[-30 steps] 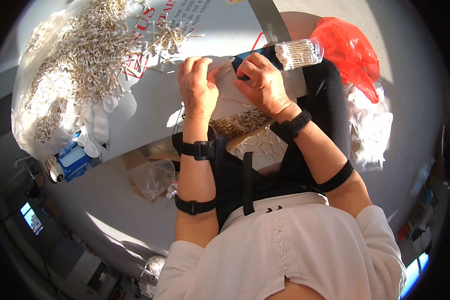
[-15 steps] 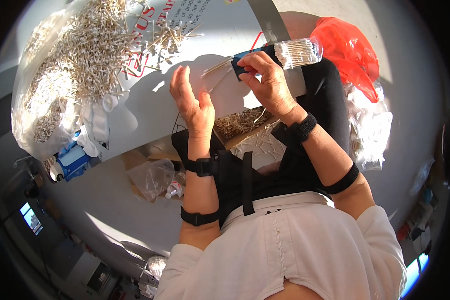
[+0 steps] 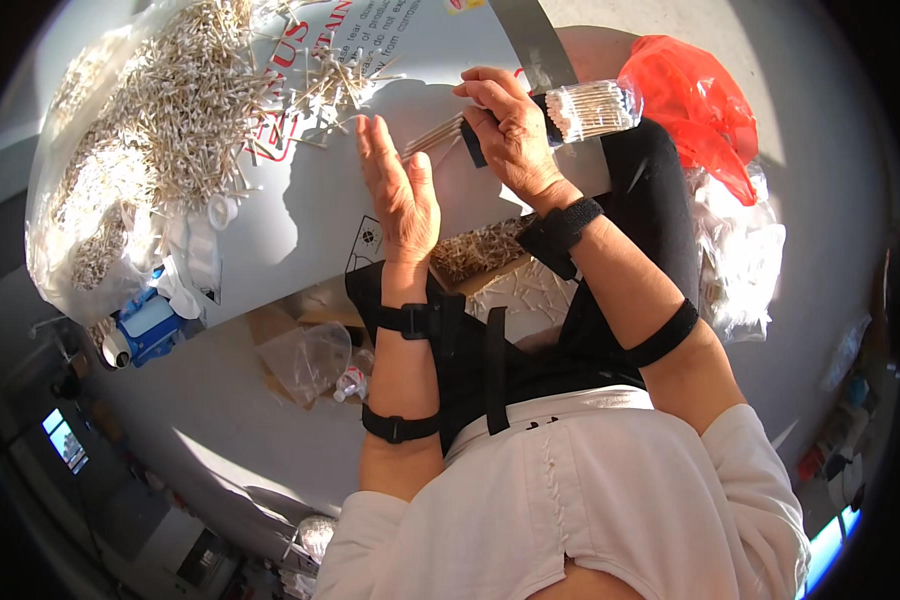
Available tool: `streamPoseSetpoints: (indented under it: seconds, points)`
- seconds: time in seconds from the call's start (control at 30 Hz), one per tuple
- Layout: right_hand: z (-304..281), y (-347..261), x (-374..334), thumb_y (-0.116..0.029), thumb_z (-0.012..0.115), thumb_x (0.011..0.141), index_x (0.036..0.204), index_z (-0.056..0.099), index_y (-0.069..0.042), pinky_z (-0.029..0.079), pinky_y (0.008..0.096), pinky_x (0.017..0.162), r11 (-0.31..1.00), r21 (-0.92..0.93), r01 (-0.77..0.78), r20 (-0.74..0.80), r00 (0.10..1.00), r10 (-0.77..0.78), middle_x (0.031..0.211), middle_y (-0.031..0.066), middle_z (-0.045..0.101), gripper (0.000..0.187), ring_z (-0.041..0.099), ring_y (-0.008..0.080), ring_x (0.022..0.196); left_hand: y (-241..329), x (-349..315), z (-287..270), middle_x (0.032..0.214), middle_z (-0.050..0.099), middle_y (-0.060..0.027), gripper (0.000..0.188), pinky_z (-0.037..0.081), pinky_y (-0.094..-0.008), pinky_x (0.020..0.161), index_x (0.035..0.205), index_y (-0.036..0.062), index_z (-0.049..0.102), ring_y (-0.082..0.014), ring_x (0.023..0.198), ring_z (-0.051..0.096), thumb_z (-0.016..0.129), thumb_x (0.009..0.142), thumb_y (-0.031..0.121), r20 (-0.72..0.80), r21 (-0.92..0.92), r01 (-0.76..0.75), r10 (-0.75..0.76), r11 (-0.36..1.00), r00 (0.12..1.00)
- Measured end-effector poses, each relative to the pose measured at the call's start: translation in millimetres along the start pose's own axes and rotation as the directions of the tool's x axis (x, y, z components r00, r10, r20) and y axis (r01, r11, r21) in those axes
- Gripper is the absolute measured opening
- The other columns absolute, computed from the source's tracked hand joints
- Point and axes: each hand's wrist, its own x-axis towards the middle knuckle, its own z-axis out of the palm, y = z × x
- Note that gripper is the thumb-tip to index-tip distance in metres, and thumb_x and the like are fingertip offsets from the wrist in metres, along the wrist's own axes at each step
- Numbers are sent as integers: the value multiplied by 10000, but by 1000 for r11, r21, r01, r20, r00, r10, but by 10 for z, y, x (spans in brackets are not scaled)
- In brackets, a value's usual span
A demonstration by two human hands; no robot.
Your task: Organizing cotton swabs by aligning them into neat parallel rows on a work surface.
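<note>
My left hand [image 3: 402,200] is raised over the grey sheet-covered table [image 3: 320,210], its fingers stretched out and nothing seen in it. To its right my right hand [image 3: 515,130] hovers with fingers and thumb apart, over a dark blue strip [image 3: 473,145]. Between the hands lies a small bunch of cotton swabs [image 3: 432,136], partly covered by my left fingers. Just right of my right hand, a clear packet of cotton swabs [image 3: 592,110] rests at the table's right edge. Loose cotton swabs [image 3: 330,88] are scattered beyond my left hand.
A big clear bag [image 3: 45,225] spills a heap of swabs [image 3: 190,100] at the left. A tape roll [image 3: 222,209] and a blue-and-white object [image 3: 145,325] are near it. Below the table edge sits a box of swabs [image 3: 480,252]. A red plastic bag [image 3: 690,100] lies at right.
My right hand has moved left and away from me, and its bent fingers have spread from the thumb. My left hand has shifted slightly to the right.
</note>
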Motion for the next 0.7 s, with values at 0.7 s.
streamPoseSetpoints:
  seconds: [0.7]
  points:
    - [-95, -72, -261, 4, 600, 875, 1120, 570, -5, 487, 344, 911, 988, 117, -103, -39, 993, 108, 1204, 149, 577, 247, 596, 315, 1067, 56, 1199, -156, 920, 675, -167, 423, 488, -451, 829, 860, 1, 682, -320, 893, 624, 751, 742, 401, -201, 599, 381, -328, 704, 923]
